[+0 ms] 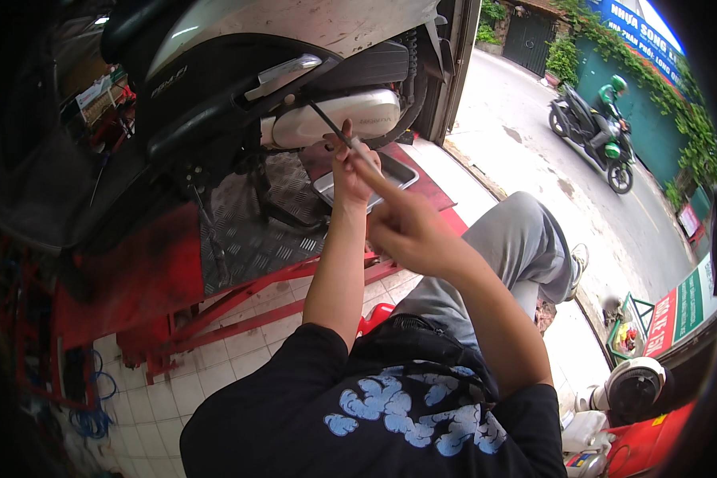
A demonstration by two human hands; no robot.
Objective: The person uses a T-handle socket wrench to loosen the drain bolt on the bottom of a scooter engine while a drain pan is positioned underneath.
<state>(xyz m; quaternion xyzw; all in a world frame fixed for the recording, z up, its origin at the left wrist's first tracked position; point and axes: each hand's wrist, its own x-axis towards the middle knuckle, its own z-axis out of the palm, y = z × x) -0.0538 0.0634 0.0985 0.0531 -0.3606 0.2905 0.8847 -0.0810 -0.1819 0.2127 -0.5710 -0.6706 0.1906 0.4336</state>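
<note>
Left grip (350, 177) closes around a slim dark rod (327, 119), which slants up in front of the scooter's silver cover (350, 118); whether its tip touches the scooter (207, 103) is hard to tell. Right grip (413, 231), blurred, has its index finger stretched along the rod's pale lower end, and I cannot tell whether it clamps it. Behind the left wrist, a metal tray (407, 177) sits below the cover. Underneath stands a red lift (131, 283) with a treadplate (275, 253).
</note>
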